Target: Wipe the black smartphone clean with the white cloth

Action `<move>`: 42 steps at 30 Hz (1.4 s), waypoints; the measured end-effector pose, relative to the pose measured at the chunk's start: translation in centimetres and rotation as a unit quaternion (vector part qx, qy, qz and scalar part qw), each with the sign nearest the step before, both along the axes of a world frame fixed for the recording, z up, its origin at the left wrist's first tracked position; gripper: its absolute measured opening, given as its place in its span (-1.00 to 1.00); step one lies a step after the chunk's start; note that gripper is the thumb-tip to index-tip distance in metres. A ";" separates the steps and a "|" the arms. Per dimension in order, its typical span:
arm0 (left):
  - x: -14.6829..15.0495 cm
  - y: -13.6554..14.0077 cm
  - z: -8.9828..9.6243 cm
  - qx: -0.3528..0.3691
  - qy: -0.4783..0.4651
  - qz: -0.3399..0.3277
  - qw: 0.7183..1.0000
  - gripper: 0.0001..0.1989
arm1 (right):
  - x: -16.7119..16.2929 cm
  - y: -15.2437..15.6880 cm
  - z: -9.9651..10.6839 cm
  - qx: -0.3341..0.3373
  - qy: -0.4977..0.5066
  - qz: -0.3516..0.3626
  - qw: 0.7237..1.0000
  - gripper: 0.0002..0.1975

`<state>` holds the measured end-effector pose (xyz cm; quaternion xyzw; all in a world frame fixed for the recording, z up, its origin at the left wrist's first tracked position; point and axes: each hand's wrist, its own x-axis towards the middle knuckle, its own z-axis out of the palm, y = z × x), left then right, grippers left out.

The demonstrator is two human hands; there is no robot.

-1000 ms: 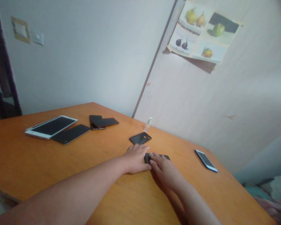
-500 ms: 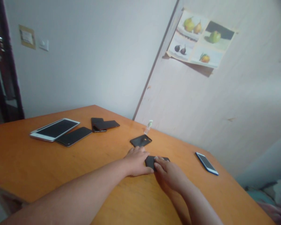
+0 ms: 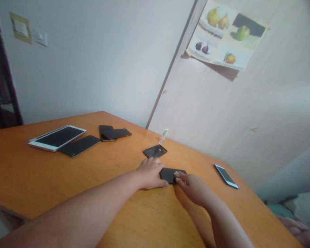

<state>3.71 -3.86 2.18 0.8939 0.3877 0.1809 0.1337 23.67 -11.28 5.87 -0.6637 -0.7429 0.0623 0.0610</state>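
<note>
A black smartphone (image 3: pixel 167 175) lies flat on the wooden table. Around its left end sits my left hand (image 3: pixel 151 174), thumb along the near edge and fingers at the far side. The fingers of my right hand (image 3: pixel 192 186) are pinched together over the phone's right half, pressing a small white wad (image 3: pixel 176 174), perhaps a wipe, on its surface. Most of that wad is hidden by the fingertips. Just beyond my left hand rests a black phone case (image 3: pixel 155 151), and behind it stands a small clear bottle (image 3: pixel 163 136) with a green-and-white top.
At the left of the table (image 3: pixel 98 193) are a white tablet (image 3: pixel 58 138) and a dark tablet-like device (image 3: pixel 80 146) touching it. Two dark phone-like things (image 3: pixel 117 133) overlap farther back. A blue-edged phone (image 3: pixel 226 176) lies near the right edge. Walls border the table's back.
My right hand has slid a little to the right across the phone with the white wad. My left hand keeps its place at the phone's left end. The view has tilted slightly.
</note>
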 end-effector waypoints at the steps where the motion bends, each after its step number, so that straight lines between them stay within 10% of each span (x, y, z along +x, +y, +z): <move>1: 0.0 0.0 0.0 0.000 0.002 0.000 1.000 -0.39 | 0.2 -0.3 0.2 -0.016 -0.005 0.005 1.000 -0.67; 18: 0.0 0.2 -0.2 0.011 -0.002 -0.011 1.000 -0.39 | 3.5 2.5 -1.8 0.025 0.088 -0.028 0.995 -0.83; 25: 0.1 0.4 -0.5 0.022 -0.006 -0.013 1.000 -0.39 | 4.9 3.5 -2.8 0.066 0.054 -0.145 0.986 -0.87; 32: 0.2 0.4 -0.7 0.025 -0.014 -0.011 1.000 -0.42 | 2.1 3.0 -2.9 0.061 0.072 -0.042 0.995 -0.88; 42: 0.3 0.3 -0.7 0.029 -0.024 -0.008 0.999 -0.43 | 2.5 3.5 -3.6 0.116 -0.004 -0.101 0.988 -0.74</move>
